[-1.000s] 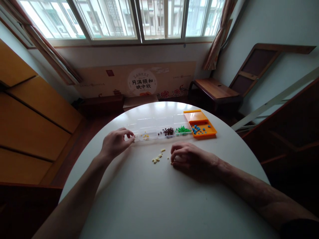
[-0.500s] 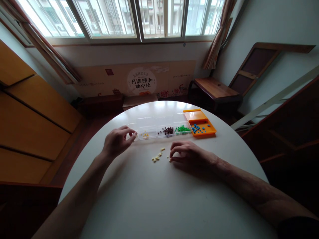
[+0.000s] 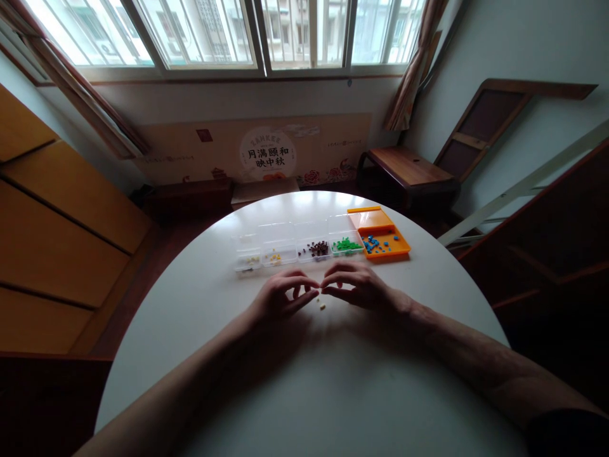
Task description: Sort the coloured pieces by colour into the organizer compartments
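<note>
My left hand (image 3: 283, 295) and my right hand (image 3: 358, 285) meet fingertip to fingertip over the middle of the white table (image 3: 361, 387). A tiny pale yellow toy brick (image 3: 320, 291) shows between the pinched fingers of my right hand. Thumb and forefinger of my left hand are closed close beside it; what they hold, if anything, is too small to make out. Just below the fingertips lies another pale yellow brick (image 3: 322, 306). My left hand hides part of the tabletop where other pale bricks lay.
Beyond the hands stands a row of open clear boxes (image 3: 280, 256), with pale, yellow, dark brown bricks (image 3: 318, 248) and green bricks (image 3: 346, 245). An orange box (image 3: 387, 252) at its right end holds blue bricks (image 3: 371, 244). A wooden stool (image 3: 409, 168) stands past the table.
My left hand has moved right and nearer, from the leftmost clear box to my right hand. The right hand has shifted slightly up, lifting off the tabletop bricks.
</note>
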Demonstrator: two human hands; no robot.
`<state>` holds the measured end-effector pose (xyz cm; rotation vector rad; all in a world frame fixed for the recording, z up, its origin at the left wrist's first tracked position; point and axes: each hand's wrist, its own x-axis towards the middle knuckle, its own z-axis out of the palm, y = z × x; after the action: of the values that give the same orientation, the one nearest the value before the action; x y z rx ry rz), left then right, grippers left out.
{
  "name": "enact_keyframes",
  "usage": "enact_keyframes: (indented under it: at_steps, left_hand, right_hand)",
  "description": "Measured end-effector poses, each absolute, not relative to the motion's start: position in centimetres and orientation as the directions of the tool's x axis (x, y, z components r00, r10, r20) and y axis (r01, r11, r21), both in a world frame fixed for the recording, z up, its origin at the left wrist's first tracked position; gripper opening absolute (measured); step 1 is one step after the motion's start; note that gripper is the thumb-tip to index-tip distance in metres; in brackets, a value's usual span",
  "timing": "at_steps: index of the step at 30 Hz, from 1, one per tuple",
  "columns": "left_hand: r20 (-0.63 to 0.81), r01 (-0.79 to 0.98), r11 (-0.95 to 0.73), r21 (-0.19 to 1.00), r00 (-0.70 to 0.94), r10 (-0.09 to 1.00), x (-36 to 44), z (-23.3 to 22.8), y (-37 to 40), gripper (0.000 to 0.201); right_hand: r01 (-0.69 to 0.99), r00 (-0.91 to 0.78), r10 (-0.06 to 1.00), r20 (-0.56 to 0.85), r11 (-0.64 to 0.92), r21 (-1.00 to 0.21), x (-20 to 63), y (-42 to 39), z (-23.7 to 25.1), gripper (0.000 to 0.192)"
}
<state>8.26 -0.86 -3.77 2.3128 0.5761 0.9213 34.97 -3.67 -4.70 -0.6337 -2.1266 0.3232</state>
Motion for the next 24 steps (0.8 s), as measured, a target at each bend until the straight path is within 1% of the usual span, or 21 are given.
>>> enact_keyframes:
  at_steps: [4,9,14,17,21,24]
  left_hand:
    - [0.461,0.139,-0.702,0.698,0.663,0.59,8.48,-3.59,-0.91,0.014]
    - [0.474,0.113,-0.694,0.711,0.652,0.592,8.7,-3.68,-0.96,0.012]
    - [0.453,0.151,-0.697,0.701,0.661,0.599,8.68,-3.98,-0.94,0.016]
    - [0.442,0.147,-0.692,0.706,0.672,0.594,8.63,-4.09,-0.91,0.018]
    - [0.401,0.126,-0.647,0.752,0.692,0.6,8.64,-3.69,-1.01,0.016]
    - [0.371,0.099,-0.618,0.78,0.723,0.583,8.55,-3.19,-1.06,0.014]
  right_hand:
    - [0.305,-0.504,0.555,0.662,0.831,-0.464,34.81,-3.81,-4.55,0.008]
    - [0.289,-0.49,0.577,0.653,0.814,-0.503,34.72,-3.98,-4.52,0.005]
    - [0.288,-0.49,0.597,0.635,0.799,-0.528,34.73,-3.95,-4.93,0.013]
    - [0.285,-0.508,0.582,0.635,0.81,-0.513,34.7,-3.91,-4.99,0.015]
    - [0.285,-0.534,0.537,0.653,0.842,-0.459,34.7,-3.81,-4.77,0.018]
    - [0.284,-0.554,0.514,0.654,0.856,-0.432,34.73,-3.66,-4.77,0.02]
